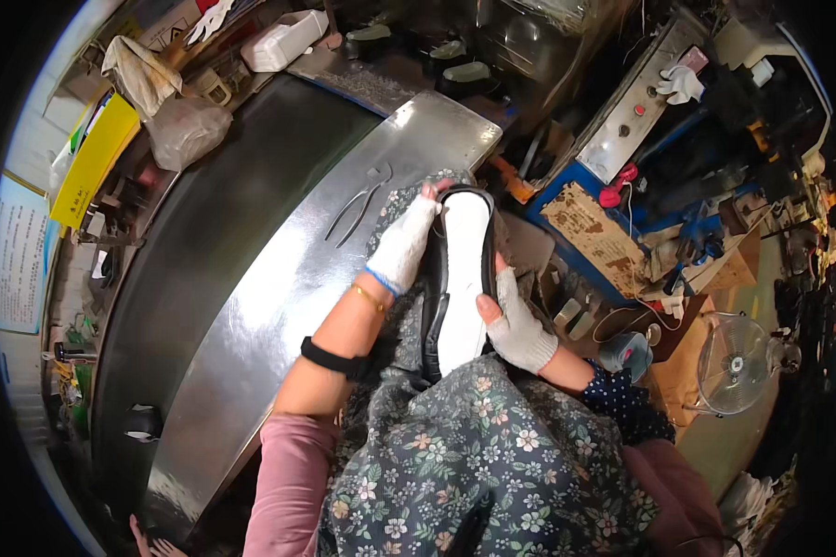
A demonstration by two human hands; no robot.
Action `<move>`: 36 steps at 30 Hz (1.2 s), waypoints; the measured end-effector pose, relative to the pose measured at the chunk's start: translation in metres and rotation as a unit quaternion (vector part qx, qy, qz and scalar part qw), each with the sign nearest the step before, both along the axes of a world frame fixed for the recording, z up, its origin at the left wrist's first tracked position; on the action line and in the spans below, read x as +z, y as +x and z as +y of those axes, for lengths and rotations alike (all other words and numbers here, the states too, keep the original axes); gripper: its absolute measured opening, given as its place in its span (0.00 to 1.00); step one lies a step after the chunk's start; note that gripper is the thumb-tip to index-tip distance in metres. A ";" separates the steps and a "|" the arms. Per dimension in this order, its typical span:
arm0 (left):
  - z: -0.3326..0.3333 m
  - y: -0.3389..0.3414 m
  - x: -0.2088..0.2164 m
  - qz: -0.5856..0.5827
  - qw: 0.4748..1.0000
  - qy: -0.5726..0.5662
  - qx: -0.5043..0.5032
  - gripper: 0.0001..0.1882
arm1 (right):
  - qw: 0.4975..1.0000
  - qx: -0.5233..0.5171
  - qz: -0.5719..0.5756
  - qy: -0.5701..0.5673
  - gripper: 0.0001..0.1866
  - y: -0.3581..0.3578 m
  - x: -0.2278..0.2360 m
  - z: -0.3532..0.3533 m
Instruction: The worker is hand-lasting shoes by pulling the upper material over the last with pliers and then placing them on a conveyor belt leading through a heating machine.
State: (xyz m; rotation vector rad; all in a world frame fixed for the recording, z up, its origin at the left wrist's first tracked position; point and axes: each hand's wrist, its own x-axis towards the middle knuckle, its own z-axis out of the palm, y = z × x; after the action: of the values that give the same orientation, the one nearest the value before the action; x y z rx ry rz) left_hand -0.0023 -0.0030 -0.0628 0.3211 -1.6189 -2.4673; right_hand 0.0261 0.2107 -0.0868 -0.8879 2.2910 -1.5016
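Note:
A black shoe upper (432,320) lies bottom up over my lap, its long white insole board (464,260) facing me. Around the board runs the black folded edge, which stands looser on the near left side. My left hand (407,243), in a white fingerless glove, grips the far end from the left, fingertips on the rim. From the right, my right hand (518,327), gloved the same way, holds the side with its thumb near the board's edge. A pair of lasting pincers (360,206) rests on the metal table (260,269), left of my hands.
Past the metal table runs a dark conveyor belt (195,213), with a black-and-white shoe part (143,422) on it. Other shoes (464,72) stand at the far end. To the right are a blue machine (567,223) and a fan (734,362). Another person's hand (153,546) shows lower left.

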 end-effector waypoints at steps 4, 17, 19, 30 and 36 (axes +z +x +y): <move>-0.004 -0.014 0.008 -0.071 0.988 0.086 -0.105 0.16 | 0.974 0.066 -0.165 0.141 0.45 -0.041 0.045 0.011; 0.006 -0.002 -0.014 -0.096 0.983 0.129 -0.092 0.29 | 0.985 -0.047 -0.152 -0.066 0.17 -0.101 0.033 -0.060; 0.005 -0.006 -0.030 -0.064 0.975 -0.206 -0.060 0.32 | 0.967 -0.028 -0.245 -0.072 0.17 -0.111 0.034 -0.061; -0.010 -0.011 0.019 -0.115 0.895 -0.384 -0.195 0.52 | 0.973 0.031 -0.199 -0.113 0.18 -0.112 0.039 -0.036; 0.034 0.009 0.054 -0.101 0.889 -0.421 -0.150 0.55 | 0.947 0.085 -0.270 -0.151 0.23 -0.109 0.054 -0.005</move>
State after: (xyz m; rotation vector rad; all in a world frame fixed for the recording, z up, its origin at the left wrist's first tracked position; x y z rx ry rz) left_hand 0.0071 0.0310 -0.0084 0.1995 -2.7922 -1.6603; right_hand -0.0826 0.2055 -0.0323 -0.6176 1.5854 -1.7749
